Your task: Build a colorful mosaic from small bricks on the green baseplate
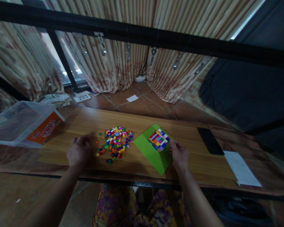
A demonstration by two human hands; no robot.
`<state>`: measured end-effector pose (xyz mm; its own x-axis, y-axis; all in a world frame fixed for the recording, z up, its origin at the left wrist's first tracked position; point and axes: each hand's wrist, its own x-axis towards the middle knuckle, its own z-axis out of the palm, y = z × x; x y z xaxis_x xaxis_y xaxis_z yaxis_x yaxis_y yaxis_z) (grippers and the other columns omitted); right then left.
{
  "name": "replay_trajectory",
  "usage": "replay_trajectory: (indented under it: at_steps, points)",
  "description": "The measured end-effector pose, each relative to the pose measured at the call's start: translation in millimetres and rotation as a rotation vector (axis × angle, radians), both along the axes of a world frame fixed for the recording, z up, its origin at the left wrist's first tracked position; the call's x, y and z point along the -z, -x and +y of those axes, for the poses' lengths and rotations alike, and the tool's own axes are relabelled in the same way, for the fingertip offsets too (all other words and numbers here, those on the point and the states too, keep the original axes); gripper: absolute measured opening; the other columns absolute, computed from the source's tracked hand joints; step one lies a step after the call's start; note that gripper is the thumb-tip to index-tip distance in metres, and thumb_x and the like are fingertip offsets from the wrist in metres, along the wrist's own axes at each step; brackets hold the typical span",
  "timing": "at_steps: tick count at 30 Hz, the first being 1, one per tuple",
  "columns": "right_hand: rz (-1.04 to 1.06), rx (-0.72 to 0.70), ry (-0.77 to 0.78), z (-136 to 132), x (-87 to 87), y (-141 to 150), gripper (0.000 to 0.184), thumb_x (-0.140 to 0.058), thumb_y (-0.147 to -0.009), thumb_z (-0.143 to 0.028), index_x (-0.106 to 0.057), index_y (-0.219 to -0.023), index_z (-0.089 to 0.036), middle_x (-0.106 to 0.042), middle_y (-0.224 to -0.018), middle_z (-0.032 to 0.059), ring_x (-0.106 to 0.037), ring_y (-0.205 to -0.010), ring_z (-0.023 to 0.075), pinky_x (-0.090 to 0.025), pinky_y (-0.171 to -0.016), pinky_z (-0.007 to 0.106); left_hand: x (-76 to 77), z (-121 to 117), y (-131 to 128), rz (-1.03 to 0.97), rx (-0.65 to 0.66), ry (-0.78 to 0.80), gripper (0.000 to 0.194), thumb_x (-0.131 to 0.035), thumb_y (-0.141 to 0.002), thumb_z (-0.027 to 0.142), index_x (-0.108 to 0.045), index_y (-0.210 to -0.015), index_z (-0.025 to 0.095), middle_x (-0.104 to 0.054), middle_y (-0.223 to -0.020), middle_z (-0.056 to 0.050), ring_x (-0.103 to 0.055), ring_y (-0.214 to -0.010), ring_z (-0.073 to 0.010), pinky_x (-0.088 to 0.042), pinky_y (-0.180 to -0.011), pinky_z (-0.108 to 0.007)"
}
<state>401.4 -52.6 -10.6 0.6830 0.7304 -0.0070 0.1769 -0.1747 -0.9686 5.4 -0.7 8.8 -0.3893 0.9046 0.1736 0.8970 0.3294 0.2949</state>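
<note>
My left hand (79,151) rests on the wooden board, its fingers curled into a loose fist with nothing seen in it. Just right of it lies a spread pile of small toy bricks (117,134) in many colours. A green baseplate (159,160) sits turned at an angle, bearing a multicoloured patch of built bricks (159,139). My right hand (180,154) is at the plate's right side, fingers pinched together beside the patch. Whatever lies between those fingertips is too small and too hidden to make out.
A clear plastic box (21,123) with an orange label stands at the left. To the right lie a black phone (210,141) and a white paper sheet (242,170). A dark metal bar (132,30) crosses above, before striped curtains (123,72).
</note>
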Motion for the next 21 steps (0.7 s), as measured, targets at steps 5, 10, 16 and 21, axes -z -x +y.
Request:
replay_trajectory:
  at_steps: [5,10,16,21]
  points:
    - [-0.067,-0.061,0.110,2.8,-4.8,-4.2,0.050,-0.064,-0.068,-0.064,-0.065,-0.067,-0.014,-0.056,-0.050,-0.0016,-0.047,-0.044,0.0121,-0.035,-0.042,0.023,1.2,0.8,0.1,-0.020,0.000,-0.008,0.030,-0.043,-0.087,0.030,-0.067,-0.101,0.020,-0.061,-0.106,-0.012,-0.059,-0.085,-0.0232,-0.044,-0.067,-0.033]
    - [-0.135,-0.090,0.110,0.8,-5.2,-5.3,0.049,-0.062,-0.071,-0.063,-0.064,-0.066,-0.015,-0.060,-0.055,0.0013,-0.051,-0.049,0.0140,-0.039,-0.047,0.025,1.9,0.5,0.0,-0.022,-0.006,-0.006,0.030,-0.042,-0.087,0.030,-0.066,-0.101,0.021,-0.061,-0.106,-0.010,-0.058,-0.086,-0.0223,-0.043,-0.067,-0.031]
    - [-0.199,-0.095,0.076,1.8,-0.4,-4.9,0.051,-0.060,-0.072,-0.064,-0.064,-0.066,-0.014,-0.061,-0.056,0.0029,-0.050,-0.050,0.0142,-0.037,-0.049,0.026,3.0,-0.6,0.0,-0.024,0.014,-0.045,0.029,-0.042,-0.087,0.029,-0.066,-0.100,0.021,-0.061,-0.106,-0.009,-0.058,-0.085,-0.0212,-0.042,-0.067,-0.030]
    - [-0.094,-0.098,0.078,-0.5,-4.3,-5.4,0.050,-0.062,-0.070,-0.065,-0.061,-0.065,-0.015,-0.052,-0.049,-0.0020,-0.045,-0.046,0.0124,-0.034,-0.045,0.024,4.8,-0.2,0.9,-0.016,0.010,-0.036,0.030,-0.041,-0.088,0.029,-0.066,-0.100,0.021,-0.062,-0.106,-0.009,-0.058,-0.087,-0.0220,-0.040,-0.065,-0.031]
